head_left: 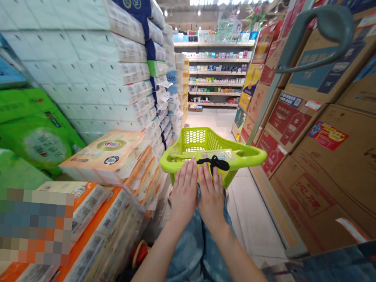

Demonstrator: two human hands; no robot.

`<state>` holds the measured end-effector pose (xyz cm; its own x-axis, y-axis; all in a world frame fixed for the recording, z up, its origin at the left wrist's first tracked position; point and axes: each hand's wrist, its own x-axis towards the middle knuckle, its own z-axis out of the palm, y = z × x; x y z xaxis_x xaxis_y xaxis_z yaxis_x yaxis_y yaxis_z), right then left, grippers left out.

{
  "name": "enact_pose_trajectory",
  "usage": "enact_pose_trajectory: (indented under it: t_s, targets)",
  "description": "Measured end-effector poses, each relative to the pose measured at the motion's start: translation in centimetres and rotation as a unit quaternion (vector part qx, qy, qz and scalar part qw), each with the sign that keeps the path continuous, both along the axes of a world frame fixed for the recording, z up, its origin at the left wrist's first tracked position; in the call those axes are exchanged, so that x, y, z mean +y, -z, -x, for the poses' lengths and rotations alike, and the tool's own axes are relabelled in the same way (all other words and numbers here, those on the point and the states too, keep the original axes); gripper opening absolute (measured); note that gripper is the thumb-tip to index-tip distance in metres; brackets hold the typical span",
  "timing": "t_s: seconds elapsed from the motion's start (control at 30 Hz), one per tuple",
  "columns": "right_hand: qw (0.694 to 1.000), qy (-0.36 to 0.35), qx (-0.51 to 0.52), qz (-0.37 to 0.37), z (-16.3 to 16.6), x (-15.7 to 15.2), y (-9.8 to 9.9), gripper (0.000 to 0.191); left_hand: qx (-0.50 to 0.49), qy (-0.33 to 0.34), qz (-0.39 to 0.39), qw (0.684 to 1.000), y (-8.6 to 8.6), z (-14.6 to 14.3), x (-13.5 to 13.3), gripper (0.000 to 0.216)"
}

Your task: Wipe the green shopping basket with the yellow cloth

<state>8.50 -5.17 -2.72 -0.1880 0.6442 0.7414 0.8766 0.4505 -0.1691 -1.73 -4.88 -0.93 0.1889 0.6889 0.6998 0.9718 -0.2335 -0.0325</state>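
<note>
A lime-green plastic shopping basket (252, 157) with a lattice wall stands in front of my knees. Side by side, both hands reach toward its near edge, palms down and fingers stretched out. My left hand (185, 187) lies flat with its fingertips at the near rim, and nothing shows in it. To its right, my right hand (212, 198) is also flat and open, its fingertips just beneath a black cord (217, 162) tied in a bow. A pale flat item (221, 154) shows behind the cord; I cannot make out what it is. Jeans are below my wrists.
Stacked tissue packs (67, 47) rise along the left, with an orange-and-white pack (106, 153) jutting lower down. Cardboard cartons (347, 159) wall the right, beside a grey handle (331, 39). Pale floor (248, 207) leads toward stocked shelves (217, 71). Denim shows at lower right.
</note>
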Motion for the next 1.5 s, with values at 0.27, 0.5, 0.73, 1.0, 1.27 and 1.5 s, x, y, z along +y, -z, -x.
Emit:
enact_pose_trajectory:
  t_s: [0.27,0.5,0.73,1.0,1.27,1.5]
  targets:
    - [0.996,0.077,0.030,-0.026,-8.5,2.1,0.7,0.087,-0.016,0.009,0.001,1.000,0.0,-0.3,-0.1,0.068]
    - [0.982,0.081,0.172,-0.005,-6.8,1.8,0.3,0.095,-0.013,0.004,0.003,1.000,0.0,-0.4,-0.1,0.070]
    - [1.000,-0.006,0.015,-0.014,0.4,-0.1,1.4,0.076,-0.015,0.006,-0.002,1.000,0.1,0.1,0.2,0.065]
    - [0.998,0.033,-0.027,-0.051,-6.1,1.6,1.1,0.079,-0.005,0.011,0.005,1.000,-0.1,0.0,0.1,0.067]
    - [0.987,0.082,0.139,-0.010,-9.3,2.4,-0.3,0.093,-0.006,0.007,0.006,1.000,0.2,-0.2,0.2,0.067]
    - [0.996,0.045,0.072,0.008,-2.7,0.9,-1.4,0.085,-0.014,0.005,0.003,1.000,0.3,-0.2,0.3,0.067]
